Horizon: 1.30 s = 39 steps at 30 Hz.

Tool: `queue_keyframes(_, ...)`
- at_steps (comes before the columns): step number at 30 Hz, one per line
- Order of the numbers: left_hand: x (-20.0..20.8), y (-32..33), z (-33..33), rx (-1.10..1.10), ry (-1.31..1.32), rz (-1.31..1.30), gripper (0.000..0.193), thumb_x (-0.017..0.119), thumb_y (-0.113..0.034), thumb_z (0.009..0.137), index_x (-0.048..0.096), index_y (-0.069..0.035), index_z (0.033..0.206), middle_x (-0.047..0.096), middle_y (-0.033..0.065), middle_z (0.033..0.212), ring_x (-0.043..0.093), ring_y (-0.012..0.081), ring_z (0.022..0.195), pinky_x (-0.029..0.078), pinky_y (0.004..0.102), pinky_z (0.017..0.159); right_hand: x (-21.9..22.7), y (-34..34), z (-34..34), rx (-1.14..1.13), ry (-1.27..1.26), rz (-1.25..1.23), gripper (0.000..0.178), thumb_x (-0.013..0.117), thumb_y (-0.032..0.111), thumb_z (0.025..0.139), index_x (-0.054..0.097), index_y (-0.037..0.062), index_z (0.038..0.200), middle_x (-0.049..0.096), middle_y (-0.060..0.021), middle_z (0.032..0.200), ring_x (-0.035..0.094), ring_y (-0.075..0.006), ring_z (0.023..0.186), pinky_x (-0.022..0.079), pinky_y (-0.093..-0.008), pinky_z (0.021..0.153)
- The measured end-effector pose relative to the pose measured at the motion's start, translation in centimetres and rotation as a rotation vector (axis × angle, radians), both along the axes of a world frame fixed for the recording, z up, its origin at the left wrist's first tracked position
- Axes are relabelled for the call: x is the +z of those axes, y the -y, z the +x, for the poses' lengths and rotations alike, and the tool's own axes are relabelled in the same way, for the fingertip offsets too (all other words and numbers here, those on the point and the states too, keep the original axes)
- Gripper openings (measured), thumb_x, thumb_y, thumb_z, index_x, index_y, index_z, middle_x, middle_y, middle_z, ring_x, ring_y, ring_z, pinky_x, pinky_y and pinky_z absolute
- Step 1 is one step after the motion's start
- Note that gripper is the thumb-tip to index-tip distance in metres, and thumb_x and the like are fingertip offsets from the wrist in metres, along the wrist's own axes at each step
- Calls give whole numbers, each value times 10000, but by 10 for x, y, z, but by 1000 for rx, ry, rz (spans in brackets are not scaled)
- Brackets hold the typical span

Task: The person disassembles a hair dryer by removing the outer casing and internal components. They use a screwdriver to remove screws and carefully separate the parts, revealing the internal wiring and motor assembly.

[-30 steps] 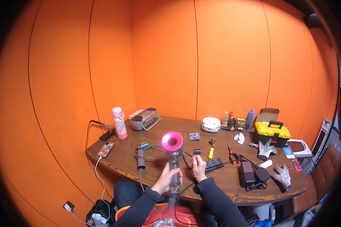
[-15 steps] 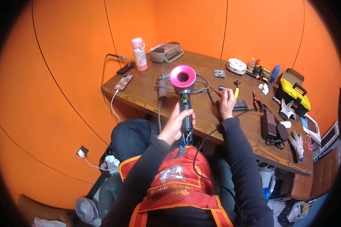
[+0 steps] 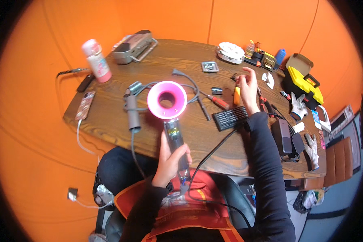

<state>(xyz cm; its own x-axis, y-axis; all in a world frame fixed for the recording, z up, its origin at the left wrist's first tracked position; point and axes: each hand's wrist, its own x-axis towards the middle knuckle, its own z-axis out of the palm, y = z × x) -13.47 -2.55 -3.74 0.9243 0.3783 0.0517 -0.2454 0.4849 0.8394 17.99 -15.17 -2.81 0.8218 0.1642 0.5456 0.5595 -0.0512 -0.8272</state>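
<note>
L hand [image 3: 171, 159] grips the hair dryer [image 3: 170, 115] by its handle, upright over the table's near edge. R hand [image 3: 247, 86] is open, holding nothing, fingers spread over small parts just beyond the bit set [image 3: 230, 117]. Dryer looks intact; no disassembly visible yet.

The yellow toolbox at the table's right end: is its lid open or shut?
Open: the yellow toolbox has its lid raised, showing its brown underside.
</note>
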Motion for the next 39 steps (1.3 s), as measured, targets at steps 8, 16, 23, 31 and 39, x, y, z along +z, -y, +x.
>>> queue_keyframes(8, -10, -2, 32, 62, -118, 19, 607, 483, 39, 800, 170, -73, 1308, 505, 92, 698, 530, 160, 532, 458, 272, 488, -25, 16, 23, -313, -75, -836, 521, 706, 268, 667, 484, 33, 1076, 566, -230, 893, 549, -383, 920, 455, -419, 792)
queue_keyframes(16, -8, 0, 27, 86, -193, -57, 636, 475, 15, 782, 126, -69, 1307, 510, 120, 727, 534, 178, 530, 465, 285, 485, -13, 48, 39, -391, -124, -709, 271, 637, 131, 695, 552, 10, 922, 609, -223, 854, 593, -358, 847, 468, -390, 752)
queue_keyframes(23, -9, -1, 26, 70, -182, -16, 650, 505, -33, 787, 119, -78, 1307, 512, 131, 751, 544, 182, 545, 470, 287, 491, -18, 60, 44, -374, -185, -786, 334, 682, 149, 669, 502, 18, 918, 608, -210, 845, 592, -355, 841, 464, -401, 727)
queue_keyframes(31, -10, 1, 28, 117, -201, 114, 599, 496, -133, 823, 161, -50, 1313, 507, 117, 670, 515, 162, 481, 448, 254, 436, -14, 57, 38, -337, -55, -1041, 480, 731, 289, 674, 462, 16, 964, 591, -221, 901, 575, -364, 862, 463, -383, 732)
queue_keyframes(39, -9, -5, 25, 62, -201, 3, 544, 514, -52, 794, 192, -56, 1232, 519, 125, 748, 549, 185, 558, 470, 285, 500, -17, 53, 36, -351, -37, -895, 326, 633, 152, 740, 466, 52, 1002, 604, -216, 828, 580, -397, 818, 464, -434, 717)
